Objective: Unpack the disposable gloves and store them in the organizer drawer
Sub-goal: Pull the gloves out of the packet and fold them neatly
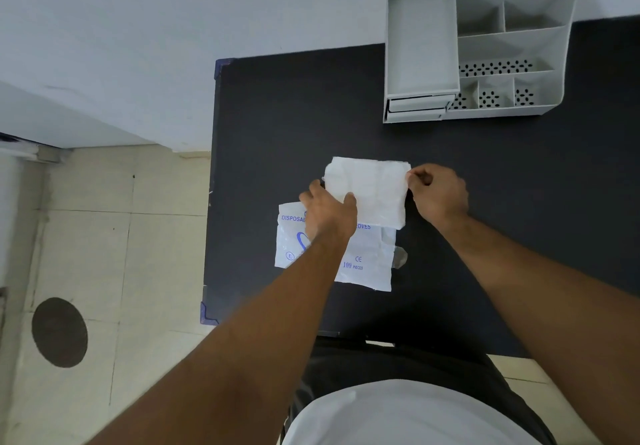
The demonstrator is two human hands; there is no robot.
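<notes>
Glove stack (370,190) out of wrapper (367,261), mid-table toward left edge. Left hand (329,214) presses flat on stack's near-left corner; right hand (436,191) pinches its right edge. Unpacking looks done. Next: lift stack, open drawer (417,108) of organizer (485,46) at far right, still closed.
</notes>
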